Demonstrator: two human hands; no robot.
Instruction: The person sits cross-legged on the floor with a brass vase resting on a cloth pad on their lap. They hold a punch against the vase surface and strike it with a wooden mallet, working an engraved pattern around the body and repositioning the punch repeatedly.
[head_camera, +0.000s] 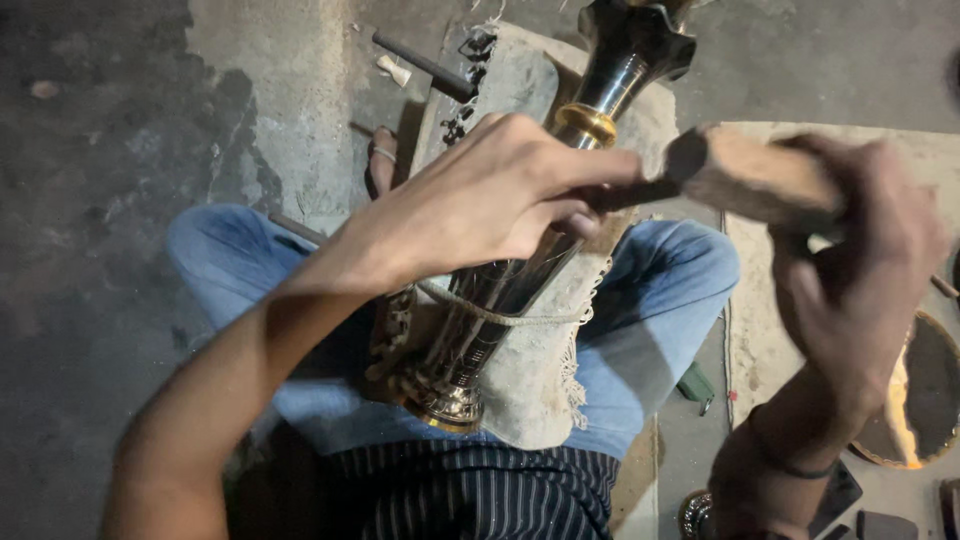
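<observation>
A long shiny metal vase with a brass ring (588, 120) lies across my lap on a pale cloth (530, 370), tied down by a cord. My left hand (490, 195) rests over its middle and pinches a thin dark metal tool (625, 192) against the surface. My right hand (860, 270) is raised at the right, gripping a wooden mallet (745, 175) whose head hangs just above the tool's end. The vase's ornate base (445, 400) points toward my body.
I sit cross-legged in blue jeans (650, 320) on a grey concrete floor. A dark rod (425, 65) lies on the floor ahead. A round dark plate (925, 390) and small metal pieces sit at the lower right.
</observation>
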